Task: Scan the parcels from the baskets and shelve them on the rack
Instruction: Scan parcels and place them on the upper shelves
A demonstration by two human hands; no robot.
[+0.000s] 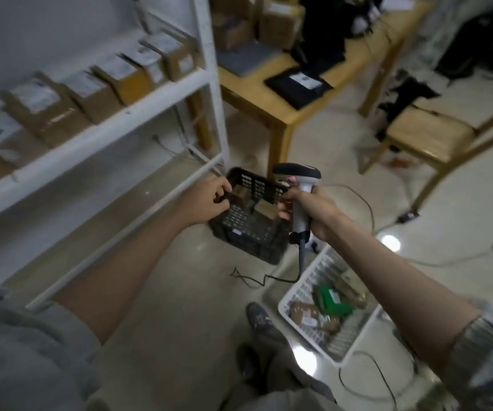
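My right hand [313, 213] grips the handle of a grey barcode scanner [298, 185], held upright above a black basket [249, 232] on the floor. Two small brown parcels [264, 210] lie inside that basket. My left hand [212, 197] hovers over the basket's left rim with its fingers loosely curled and nothing in them. A white basket [307, 289] to the lower right holds several parcels, one of them green [332, 299]. The white rack [138, 114] stands at the left with a row of brown boxes [58, 111] on its shelf.
The scanner's black cable [269, 280] trails over the floor between the two baskets. A wooden table [286, 93] with boxes and dark items stands behind the black basket, and a wooden chair [426, 137] at the right. My foot [258, 318] is beside the white basket.
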